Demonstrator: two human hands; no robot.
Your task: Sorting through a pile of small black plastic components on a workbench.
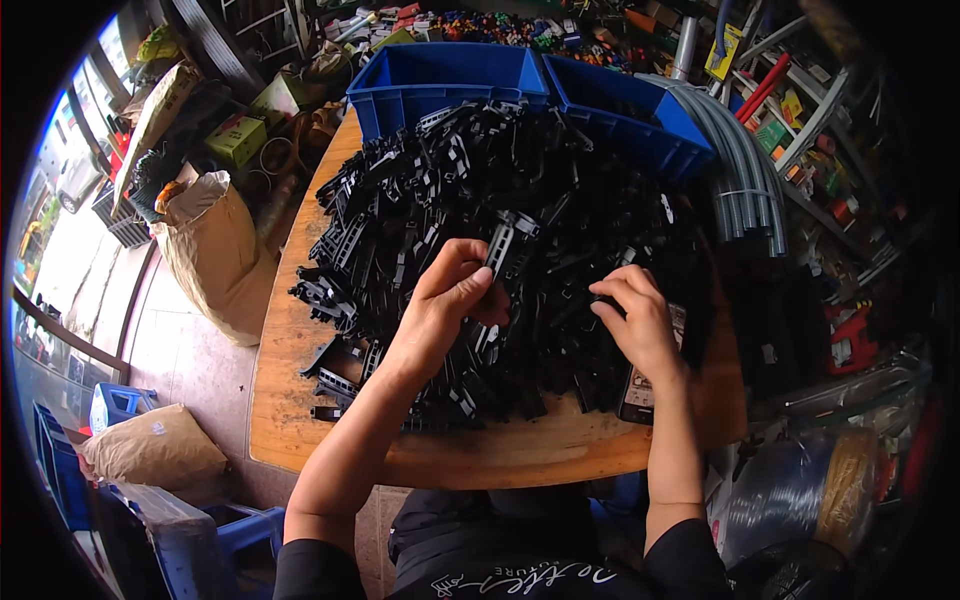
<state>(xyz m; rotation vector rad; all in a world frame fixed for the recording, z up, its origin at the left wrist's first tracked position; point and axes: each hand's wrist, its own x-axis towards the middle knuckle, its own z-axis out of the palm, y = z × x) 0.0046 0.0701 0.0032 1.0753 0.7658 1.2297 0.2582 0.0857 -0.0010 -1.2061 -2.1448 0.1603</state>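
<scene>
Head view: nearest me on the feed runs the wooden tabletop, then, at right, a smartphone partly hidden by the right forearm. The right hand is curled, thumb near fingertips; I can't tell if it grips anything. The left hand pinches a slotted black plastic part over the heap of black parts. Beyond, I see two blue plastic bins.

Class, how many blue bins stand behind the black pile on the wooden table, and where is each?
2. The left bin stands behind the black pile; the right bin sits beside the left one, next to the grey hoses. The pile may hide others.
</scene>
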